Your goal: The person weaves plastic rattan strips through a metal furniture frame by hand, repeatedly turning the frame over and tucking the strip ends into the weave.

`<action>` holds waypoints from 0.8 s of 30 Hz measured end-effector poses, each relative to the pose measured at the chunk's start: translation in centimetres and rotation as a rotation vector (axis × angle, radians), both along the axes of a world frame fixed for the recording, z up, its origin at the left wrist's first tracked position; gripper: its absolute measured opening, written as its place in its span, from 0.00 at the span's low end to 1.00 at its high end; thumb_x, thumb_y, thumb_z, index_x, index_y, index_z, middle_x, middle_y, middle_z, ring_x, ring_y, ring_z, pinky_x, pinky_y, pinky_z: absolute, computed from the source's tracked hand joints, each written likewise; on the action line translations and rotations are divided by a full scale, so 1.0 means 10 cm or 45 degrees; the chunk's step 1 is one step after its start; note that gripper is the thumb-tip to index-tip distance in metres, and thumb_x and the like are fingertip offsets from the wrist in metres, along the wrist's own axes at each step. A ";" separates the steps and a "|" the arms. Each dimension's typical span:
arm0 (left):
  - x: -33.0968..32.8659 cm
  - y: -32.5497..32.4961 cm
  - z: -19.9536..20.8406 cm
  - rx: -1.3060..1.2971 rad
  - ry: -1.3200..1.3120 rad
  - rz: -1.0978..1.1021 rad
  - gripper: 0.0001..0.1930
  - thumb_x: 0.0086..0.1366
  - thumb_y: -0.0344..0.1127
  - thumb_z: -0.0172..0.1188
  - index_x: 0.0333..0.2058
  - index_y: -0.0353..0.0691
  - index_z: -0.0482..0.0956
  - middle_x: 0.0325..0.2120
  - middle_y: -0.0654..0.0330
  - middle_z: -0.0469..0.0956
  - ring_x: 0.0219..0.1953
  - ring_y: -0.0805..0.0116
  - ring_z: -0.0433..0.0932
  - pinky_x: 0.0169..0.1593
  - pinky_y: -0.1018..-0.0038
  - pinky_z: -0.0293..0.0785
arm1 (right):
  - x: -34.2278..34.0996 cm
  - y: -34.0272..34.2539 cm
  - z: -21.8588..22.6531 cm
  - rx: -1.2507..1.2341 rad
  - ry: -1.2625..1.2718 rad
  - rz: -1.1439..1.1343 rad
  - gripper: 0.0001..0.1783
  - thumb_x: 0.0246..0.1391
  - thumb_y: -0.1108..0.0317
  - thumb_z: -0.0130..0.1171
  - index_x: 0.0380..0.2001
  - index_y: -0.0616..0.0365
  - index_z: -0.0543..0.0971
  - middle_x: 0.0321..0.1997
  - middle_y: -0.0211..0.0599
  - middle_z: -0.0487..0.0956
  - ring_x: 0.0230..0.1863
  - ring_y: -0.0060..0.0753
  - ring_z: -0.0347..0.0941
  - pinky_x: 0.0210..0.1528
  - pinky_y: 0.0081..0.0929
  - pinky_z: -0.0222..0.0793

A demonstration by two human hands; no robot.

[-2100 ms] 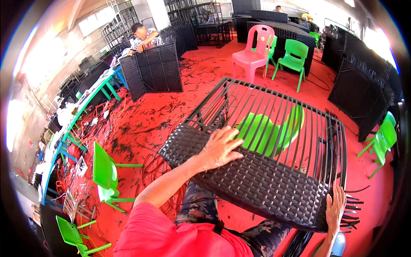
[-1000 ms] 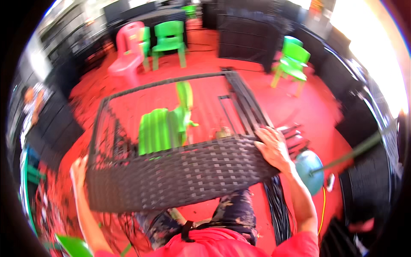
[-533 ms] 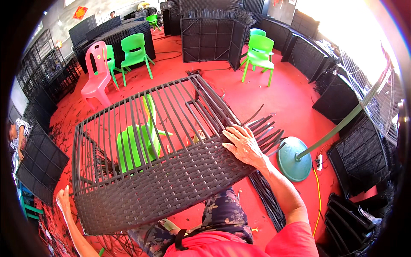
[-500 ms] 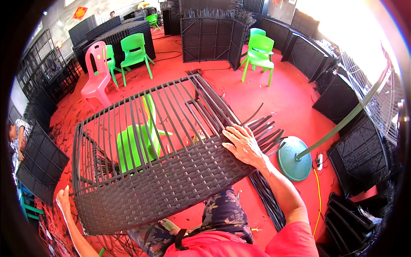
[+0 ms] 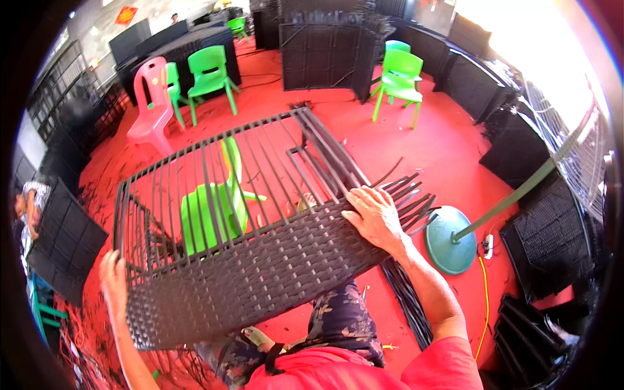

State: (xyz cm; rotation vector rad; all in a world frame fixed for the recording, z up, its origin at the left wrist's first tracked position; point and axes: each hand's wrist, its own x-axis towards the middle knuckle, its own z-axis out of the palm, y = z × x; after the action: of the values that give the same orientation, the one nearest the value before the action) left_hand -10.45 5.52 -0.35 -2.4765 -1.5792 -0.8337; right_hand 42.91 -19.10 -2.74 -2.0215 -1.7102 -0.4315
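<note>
A dark brown woven rattan frame point(image 5: 253, 273) lies tilted over my lap. Its near part is tightly woven, while bare lengthwise strips span the far part. On the weave's right end my right hand point(image 5: 377, 216) lies flat, fingers spread, holding nothing. Just beyond it, loose strip ends point(image 5: 411, 198) fan out to the right. My left hand point(image 5: 115, 279) is at the frame's left edge, slightly blurred, its fingers stretched upward and seemingly apart. Whether that hand touches the edge is hard to tell.
Under the frame stands a green chair point(image 5: 211, 214). Right of it are a round teal base point(image 5: 450, 240) with a slanting pole, a bundle of dark strips point(image 5: 408, 302) and a yellow cord point(image 5: 483, 312). A pink chair point(image 5: 153, 104) stands far left; at the left edge a person point(image 5: 32, 205) sits beside a panel.
My left hand has risen along the frame's left edge, with its fingers now pointing up. My right hand stays on the weave. The view has shifted slightly.
</note>
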 end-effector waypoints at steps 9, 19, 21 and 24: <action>1.97 -0.93 0.04 -0.305 0.200 -0.829 0.29 0.57 0.54 0.51 0.50 0.38 0.67 0.51 0.49 0.63 0.56 0.51 0.58 0.58 0.62 0.53 | 0.03 0.00 0.03 0.028 0.050 0.116 0.19 0.49 0.60 0.53 0.42 0.60 0.73 0.47 0.39 0.71 0.53 0.43 0.62 0.55 0.36 0.56; 2.37 -1.18 -0.02 -0.088 0.102 -0.904 0.30 0.54 0.53 0.55 0.49 0.38 0.67 0.47 0.52 0.65 0.52 0.55 0.61 0.54 0.61 0.55 | -0.22 0.02 0.10 0.007 0.060 0.157 0.16 0.46 0.64 0.56 0.39 0.59 0.75 0.43 0.39 0.72 0.48 0.40 0.65 0.51 0.37 0.57; 2.51 -1.19 -0.12 -0.137 0.088 -0.921 0.30 0.53 0.54 0.55 0.49 0.40 0.67 0.48 0.52 0.64 0.52 0.55 0.61 0.56 0.61 0.54 | -0.23 0.11 0.05 -0.013 0.042 0.258 0.17 0.46 0.64 0.55 0.41 0.59 0.73 0.45 0.39 0.71 0.50 0.41 0.64 0.52 0.37 0.56; 2.63 -1.26 -0.21 -0.172 0.080 -1.006 0.29 0.51 0.56 0.56 0.46 0.41 0.70 0.46 0.52 0.66 0.51 0.55 0.62 0.54 0.62 0.57 | -0.28 0.13 0.11 -0.120 0.052 0.301 0.21 0.48 0.65 0.54 0.47 0.58 0.69 0.49 0.39 0.70 0.55 0.41 0.61 0.56 0.38 0.53</action>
State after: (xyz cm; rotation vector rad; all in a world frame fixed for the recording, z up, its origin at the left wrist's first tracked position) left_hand 15.90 -7.04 -2.49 -3.2135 -0.6077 -0.7036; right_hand 40.06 -17.77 -1.68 -1.8468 -1.9474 -0.2334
